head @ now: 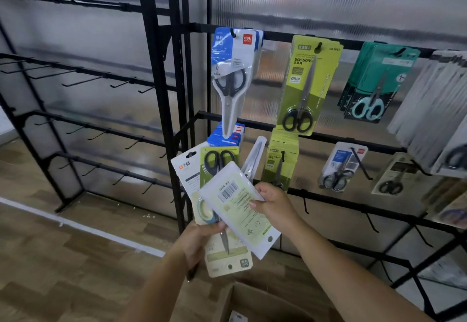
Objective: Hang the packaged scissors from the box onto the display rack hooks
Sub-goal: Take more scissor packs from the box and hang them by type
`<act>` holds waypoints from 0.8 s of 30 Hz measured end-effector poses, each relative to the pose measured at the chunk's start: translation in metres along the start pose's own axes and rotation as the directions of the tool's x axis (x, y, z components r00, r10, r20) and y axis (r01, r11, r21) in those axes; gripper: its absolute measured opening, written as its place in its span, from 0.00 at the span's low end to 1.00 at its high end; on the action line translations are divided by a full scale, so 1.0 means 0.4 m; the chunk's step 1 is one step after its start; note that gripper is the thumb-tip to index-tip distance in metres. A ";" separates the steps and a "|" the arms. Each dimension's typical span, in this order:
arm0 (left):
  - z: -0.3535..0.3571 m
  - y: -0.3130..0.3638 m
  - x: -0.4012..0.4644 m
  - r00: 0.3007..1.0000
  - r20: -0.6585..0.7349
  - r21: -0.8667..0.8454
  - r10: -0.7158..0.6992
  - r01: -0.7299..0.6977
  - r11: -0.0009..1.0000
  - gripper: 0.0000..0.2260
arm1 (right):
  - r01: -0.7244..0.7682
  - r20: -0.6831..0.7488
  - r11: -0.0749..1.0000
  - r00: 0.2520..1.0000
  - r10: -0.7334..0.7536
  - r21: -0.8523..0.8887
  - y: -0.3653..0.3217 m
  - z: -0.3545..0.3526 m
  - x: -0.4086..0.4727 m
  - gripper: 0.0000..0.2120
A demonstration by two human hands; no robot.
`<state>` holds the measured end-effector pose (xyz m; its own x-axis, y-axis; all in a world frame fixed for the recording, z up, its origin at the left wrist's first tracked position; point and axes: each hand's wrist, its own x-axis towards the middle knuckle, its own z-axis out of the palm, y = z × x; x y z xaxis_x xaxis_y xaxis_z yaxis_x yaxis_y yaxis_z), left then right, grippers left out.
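The left hand (199, 242) grips a fanned bundle of scissor packs (202, 182) by their lower part, low in front of the black display rack (328, 137). The right hand (274, 204) pinches one pack (238, 208) at the front of the fan — its back faces up, barcode showing, hang hole at the lower end. Blue packs (232, 69), green packs (307, 81) and teal packs (376, 81) hang on the rack's upper hooks. An open cardboard box (260, 301) sits on the wooden floor (63, 258) below the hands.
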<state>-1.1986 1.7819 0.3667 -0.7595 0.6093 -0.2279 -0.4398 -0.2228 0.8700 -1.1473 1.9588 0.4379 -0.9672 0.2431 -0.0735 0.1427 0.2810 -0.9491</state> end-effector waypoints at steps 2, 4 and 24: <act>0.003 0.005 0.004 0.998 -0.061 -0.018 0.021 -0.022 1.000 0.13 | 0.007 -0.054 0.999 0.999 -0.005 0.046 -0.011 -0.011 0.003 0.13; 0.000 0.010 0.011 0.993 -0.119 -0.045 0.024 -0.029 0.999 0.14 | 0.041 -0.148 0.989 0.989 -0.020 0.143 -0.024 -0.029 0.003 0.13; -0.017 -0.003 0.036 0.990 -0.144 -0.068 0.003 -0.013 0.998 0.14 | 0.097 -0.181 0.990 0.980 -0.077 0.103 0.037 -0.019 0.003 0.22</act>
<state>-1.2124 1.7859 0.3595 -0.8219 0.4928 -0.2858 -0.4615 -0.2820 0.8411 -1.1447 1.9701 0.4260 -0.9211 0.3852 0.0563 0.0262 0.2057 -0.9783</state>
